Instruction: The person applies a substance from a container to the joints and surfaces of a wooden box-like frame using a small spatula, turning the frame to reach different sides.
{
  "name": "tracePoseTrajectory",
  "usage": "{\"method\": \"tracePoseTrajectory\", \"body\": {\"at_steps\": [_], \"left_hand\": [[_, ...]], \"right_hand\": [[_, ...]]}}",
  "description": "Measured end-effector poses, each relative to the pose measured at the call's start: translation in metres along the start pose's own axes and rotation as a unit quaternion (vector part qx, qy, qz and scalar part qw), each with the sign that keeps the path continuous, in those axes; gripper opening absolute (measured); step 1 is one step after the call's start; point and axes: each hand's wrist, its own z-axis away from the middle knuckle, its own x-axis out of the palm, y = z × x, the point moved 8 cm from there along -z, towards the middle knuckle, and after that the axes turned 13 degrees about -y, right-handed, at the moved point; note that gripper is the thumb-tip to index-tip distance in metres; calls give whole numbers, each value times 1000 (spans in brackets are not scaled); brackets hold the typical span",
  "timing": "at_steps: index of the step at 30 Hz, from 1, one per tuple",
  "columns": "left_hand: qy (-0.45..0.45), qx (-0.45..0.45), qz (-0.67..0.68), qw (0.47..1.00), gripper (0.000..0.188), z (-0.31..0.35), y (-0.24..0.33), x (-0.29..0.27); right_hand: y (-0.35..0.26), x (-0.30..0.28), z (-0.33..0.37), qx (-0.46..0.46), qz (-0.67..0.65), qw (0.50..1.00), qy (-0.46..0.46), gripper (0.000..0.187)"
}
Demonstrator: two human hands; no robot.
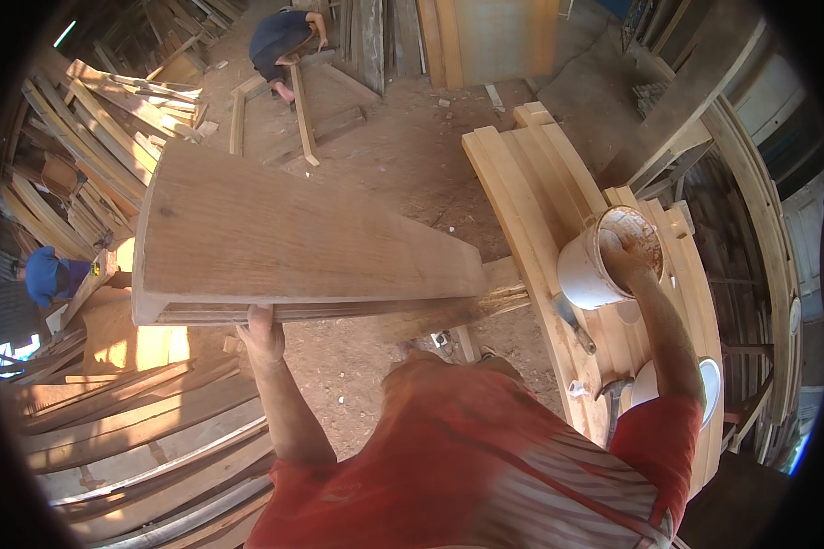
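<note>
A wide, smooth wooden panel (293, 233) stretches across the left and middle, with layered edges under its near side. My left hand (263, 337) grips that near edge, thumb up against it and the other fingers hidden. On the right, my right hand (624, 263) reaches into a white bucket (581, 273) smeared inside with reddish-brown paste. I cannot make out whether its fingers hold anything. The bucket is tilted towards me and rests on a stack of light wooden boards (513, 197). Beside it lies a broad-bladed scraper (573, 322) with a wooden handle.
A hammer (615, 393), a small white object (578, 388) and a white round container (709, 392) lie on the boards. Planks (146, 448) are piled at left. One person (279, 41) bends over timber at the back; another (53, 274) is at far left.
</note>
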Motion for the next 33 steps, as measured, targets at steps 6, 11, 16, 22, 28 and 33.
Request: {"method": "tracePoseTrajectory", "body": {"at_steps": [6,11,16,22,28,33], "left_hand": [[52,71,-305,948,39,7,31,12],[52,-14,-149,987,39,-14,29,26],[48,-2,-156,987,33,-40,52,67],[37,75,-236,968,24,-64,54,75],[26,10,-251,968,30,-76,50,63],[79,-14,-160,984,33,-67,47,55]], "right_hand": [[-22,-18,31,49,-161,985,49,43],[16,-9,19,-75,81,994,25,34],[-76,-36,73,-192,217,957,-30,21],[-63,-73,90,-171,81,980,58,15],[-42,-85,109,-183,-63,969,152,13],[-35,-73,121,-85,-101,982,132,11]]}}
